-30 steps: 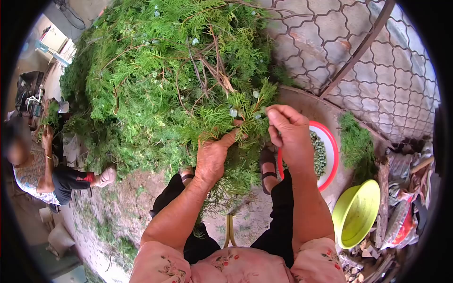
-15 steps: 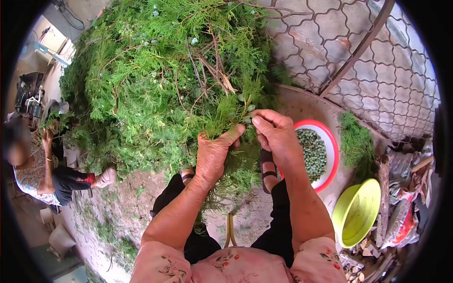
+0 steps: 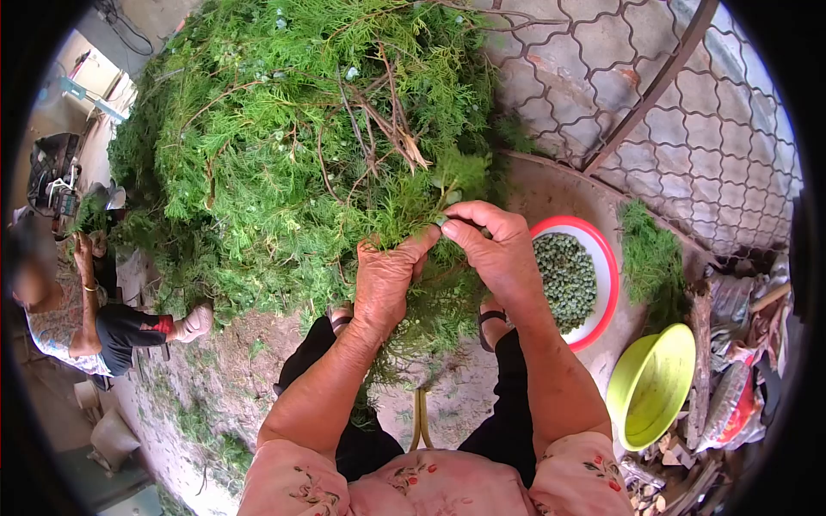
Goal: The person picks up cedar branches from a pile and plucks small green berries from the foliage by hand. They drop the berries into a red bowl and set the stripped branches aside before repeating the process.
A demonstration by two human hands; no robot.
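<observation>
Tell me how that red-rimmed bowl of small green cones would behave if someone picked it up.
The red-rimmed bowl would probably feel weighty, since many small green cones cover its inside. They look loose and roundish, so they may well roll toward one side if it tilts.

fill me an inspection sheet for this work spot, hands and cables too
Surface: ground littered with green scraps
Job's things: big heap of branches; red-rimmed bowl holding green berries
Clutter: wood and bags piled at right, beside a yellow-green basin
Hands: left hand grips a sprig; right hand pinches at it
Cables: dark cord at upper left; where it leads is unclear
Surroundings: wire mesh at upper right; another person at left
</observation>
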